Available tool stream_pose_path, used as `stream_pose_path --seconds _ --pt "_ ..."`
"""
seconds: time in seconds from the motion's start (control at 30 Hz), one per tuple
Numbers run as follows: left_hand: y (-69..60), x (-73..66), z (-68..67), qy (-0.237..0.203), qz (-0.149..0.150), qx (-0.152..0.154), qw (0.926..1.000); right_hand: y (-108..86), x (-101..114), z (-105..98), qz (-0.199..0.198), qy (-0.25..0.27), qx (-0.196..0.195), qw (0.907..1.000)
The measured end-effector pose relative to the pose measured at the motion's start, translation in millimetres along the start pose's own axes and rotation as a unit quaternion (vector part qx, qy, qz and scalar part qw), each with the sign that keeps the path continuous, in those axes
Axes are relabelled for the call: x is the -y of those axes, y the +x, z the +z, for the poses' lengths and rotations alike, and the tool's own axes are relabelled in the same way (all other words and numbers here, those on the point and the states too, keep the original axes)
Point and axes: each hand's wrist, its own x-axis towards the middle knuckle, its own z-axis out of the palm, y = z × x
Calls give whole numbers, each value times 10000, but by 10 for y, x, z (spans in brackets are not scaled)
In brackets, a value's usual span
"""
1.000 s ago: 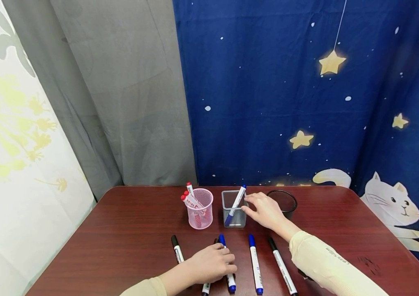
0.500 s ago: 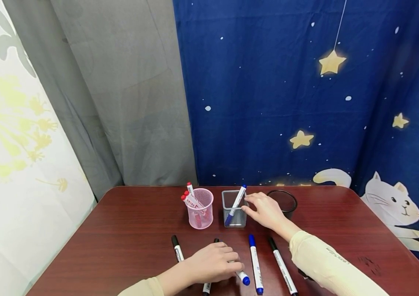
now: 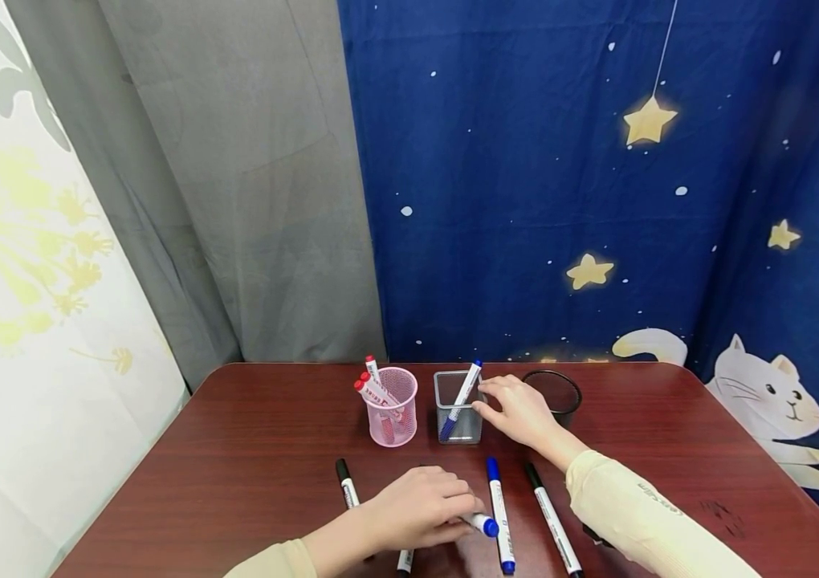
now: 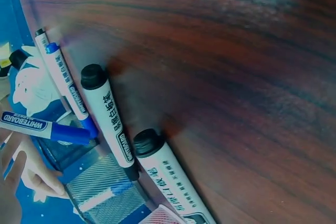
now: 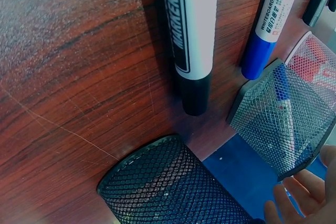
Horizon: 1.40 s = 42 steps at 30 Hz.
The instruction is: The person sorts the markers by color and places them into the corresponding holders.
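My left hand [image 3: 424, 507] pinches a blue-capped whiteboard marker [image 3: 483, 525] above the table; most of its barrel is hidden by the fingers in the head view. Its white barrel and blue end show in the left wrist view, where the marker [image 4: 47, 129] is tilted. At the right side of a grey square mesh pen holder [image 3: 460, 438] is my right hand [image 3: 521, 412], fingers loosely bent near the rim; whether they touch it I cannot tell. One blue marker [image 3: 464, 393] leans inside that holder. Another blue marker [image 3: 500, 518] lies just right of my left hand.
Left of the square holder stands a pink mesh cup [image 3: 393, 433] with red markers. A black round mesh cup [image 3: 561, 417] stands behind my right hand. Black markers lie on the table: one left [image 3: 348, 488], one partly under my left hand [image 3: 405, 562], one right [image 3: 556, 526].
My left hand has lifted the blue marker off the table, moving slightly right and swinging its near end rightward and up. My right hand has stayed put.
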Motion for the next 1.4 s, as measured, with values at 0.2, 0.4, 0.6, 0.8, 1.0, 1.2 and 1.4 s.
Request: stream_pose_path --seconds 0.2,0.4,0.6,0.8,1.0,1.2,1.4 --pt "37 38 -55 -634 -184 -385 9971 3 -7 5 -37 10 9 10000" --pt "77 91 -120 -1170 -600 -533 9899 2 -5 4 -47 -25 -31 10000" --pt "95 154 -176 -1604 -1045 -534 9801 0 0 1 -20 -55 -23 10000" --pt "129 233 -204 -2179 -1406 -813 9624 -1 0 3 -26 -37 -21 10000" --pt "162 357 -211 -2633 -1843 -961 9420 -2 -9 7 -5 -44 4 10000" --pt "222 449 -245 -3010 -2474 -1034 9152 -2 -13 0 -16 -18 93 10000" --pt "352 495 -365 -3055 -2886 -1235 8990 -1 -8 2 -21 -29 77 10000"
